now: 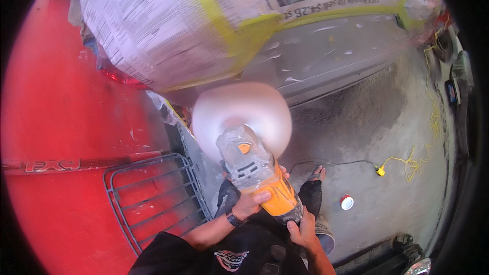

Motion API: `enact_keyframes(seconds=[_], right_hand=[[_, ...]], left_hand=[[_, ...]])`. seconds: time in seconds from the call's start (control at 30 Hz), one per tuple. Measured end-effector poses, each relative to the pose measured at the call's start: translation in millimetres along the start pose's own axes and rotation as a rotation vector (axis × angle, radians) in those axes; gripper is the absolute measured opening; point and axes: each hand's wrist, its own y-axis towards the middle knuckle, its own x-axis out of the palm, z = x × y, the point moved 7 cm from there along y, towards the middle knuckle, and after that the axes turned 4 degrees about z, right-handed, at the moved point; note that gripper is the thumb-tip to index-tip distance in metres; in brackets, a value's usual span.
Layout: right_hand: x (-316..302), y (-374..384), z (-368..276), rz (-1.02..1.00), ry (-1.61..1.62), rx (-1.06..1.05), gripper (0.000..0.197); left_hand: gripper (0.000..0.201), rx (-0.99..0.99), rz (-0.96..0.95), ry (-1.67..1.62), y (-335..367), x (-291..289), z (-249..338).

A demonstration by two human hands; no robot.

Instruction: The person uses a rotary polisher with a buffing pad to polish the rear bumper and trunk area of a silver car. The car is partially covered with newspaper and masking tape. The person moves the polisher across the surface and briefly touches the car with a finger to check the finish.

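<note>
Head view: one polisher [257, 178], orange body, long axis running up and away from the person. Left hand [250, 203] wraps the body mid-length, right hand [300, 226] grips the rear end; left is nearer the pad. One white pad [242, 117], blurred, sits just beyond the hands against the grey panel [326, 56] below the newspaper [163, 25] masking. One yellow cord [407, 160] on the floor, one red-white cap [347, 202].

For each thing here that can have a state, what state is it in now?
Polisher: held in both hands, pad blurred, so spinning.
Left hand: closed on the polisher body.
Right hand: closed on the polisher's rear end.
Newspaper: taped over the car with yellow tape.
Yellow cord: lying loose on the floor.
Round can: standing on the floor.
</note>
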Motion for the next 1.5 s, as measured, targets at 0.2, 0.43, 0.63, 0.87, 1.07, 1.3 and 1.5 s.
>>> enact_keyframes(seconds=[0.2, 0.43, 0.63, 0.87, 1.07, 1.3, 1.5], right_hand=[[14, 24, -26, -0.111, -0.040, -0.072, 0.053], [4, 8, -21, -0.035, -0.019, 0.027, 0.056], [5, 5, -5, -0.038, 0.000, 0.029, 0.056], [-4, 12, -1, -0.031, 0.006, 0.000, 0.056], [-30, 11, -7, 0.128, 0.011, -0.020, 0.068], [-13, 9, -7, 0.032, -0.012, 0.013, 0.066], [-10, 13, -24, 0.068, 0.040, 0.001, 0.066]], left_hand=[[0.098, 0.096, 0.004, -0.080, -11, -16, 26], [0.094, 0.046, -0.054, -0.094, -7, -12, 8], [0.090, 0.038, -0.058, -0.093, -2, -12, -1], [0.084, 0.060, -0.081, -0.140, -1, -2, 2], [0.098, -0.004, -0.206, -0.057, 20, 32, -5], [0.085, 0.084, -0.187, -0.182, 6, 10, 1], [0.099, 0.027, -0.137, -0.098, 7, 9, 5]])
